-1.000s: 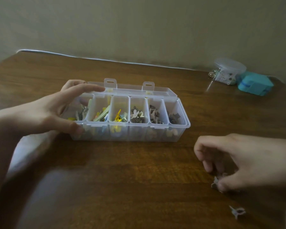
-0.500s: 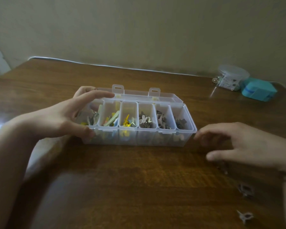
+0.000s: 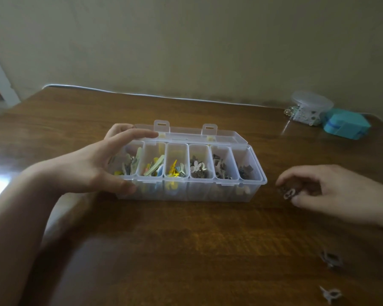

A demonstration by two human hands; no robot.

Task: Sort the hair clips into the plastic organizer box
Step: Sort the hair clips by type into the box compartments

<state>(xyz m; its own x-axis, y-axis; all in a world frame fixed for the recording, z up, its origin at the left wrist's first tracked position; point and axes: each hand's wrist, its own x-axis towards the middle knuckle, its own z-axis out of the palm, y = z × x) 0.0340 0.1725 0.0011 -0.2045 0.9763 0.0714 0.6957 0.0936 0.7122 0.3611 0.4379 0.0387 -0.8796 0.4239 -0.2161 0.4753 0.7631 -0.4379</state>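
Observation:
A clear plastic organizer box point(image 3: 258, 180) stands open on the wooden table, its several compartments filled with small hair clips. My left hand point(image 3: 93, 166) grips the box's left end, thumb on the front wall and fingers over the back rim. My right hand point(image 3: 332, 193) hovers just right of the box and pinches a small brown and white hair clip point(image 3: 288, 192) between thumb and fingers. Two loose clips lie near the front right: a dark one point(image 3: 331, 259) and a white one point(image 3: 329, 294).
At the back right stand a clear round container point(image 3: 308, 109) and a teal box point(image 3: 346, 125). The box's lid point(image 3: 186, 131) lies folded back behind it. A wall runs along the table's far edge.
My right hand rose from the loose clips at the front right and came up beside the box's right end, now with a small clip pinched in it. The left hand kept its hold.

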